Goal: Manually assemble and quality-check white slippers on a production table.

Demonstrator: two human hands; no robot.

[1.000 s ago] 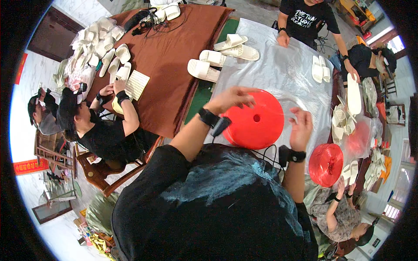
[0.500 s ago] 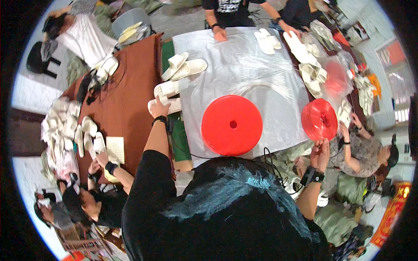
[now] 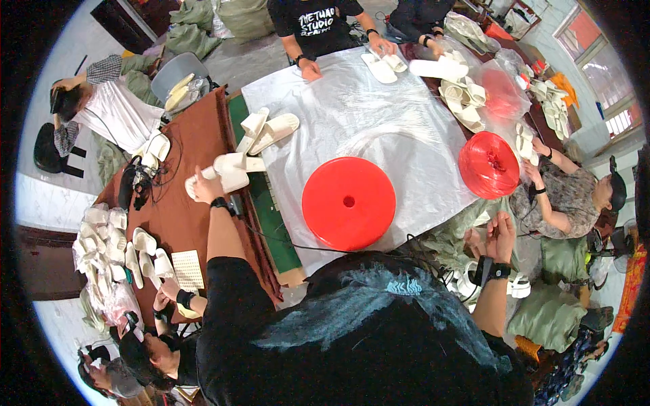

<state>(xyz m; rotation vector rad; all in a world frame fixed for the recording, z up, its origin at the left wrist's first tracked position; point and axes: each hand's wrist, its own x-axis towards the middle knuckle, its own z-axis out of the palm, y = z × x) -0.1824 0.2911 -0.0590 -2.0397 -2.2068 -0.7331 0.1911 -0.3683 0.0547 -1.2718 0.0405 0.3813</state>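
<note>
My left hand (image 3: 202, 188) reaches out over the brown table (image 3: 177, 216) and is closed on a pair of white slippers (image 3: 230, 172). Another pair of white slippers (image 3: 269, 128) lies just beyond them at the edge of a clear plastic sheet (image 3: 379, 128). A red round disc (image 3: 349, 203) with a small hole in its middle lies on that sheet in front of me. My right hand (image 3: 501, 233) is raised off the table's right side, below a red spool of string (image 3: 489, 164). Whether its fingers pinch anything is unclear.
A person in a black shirt (image 3: 318, 20) across the table handles slippers (image 3: 382, 68). Another person (image 3: 575, 196) sits at the right beside the spool. Several white slippers (image 3: 112, 243) are piled at the left, where two more people sit. A green mat (image 3: 267, 216) borders the sheet.
The view has swung round. My left hand has reached farther left and closed on the white slippers. My right hand has dropped away from the red spool.
</note>
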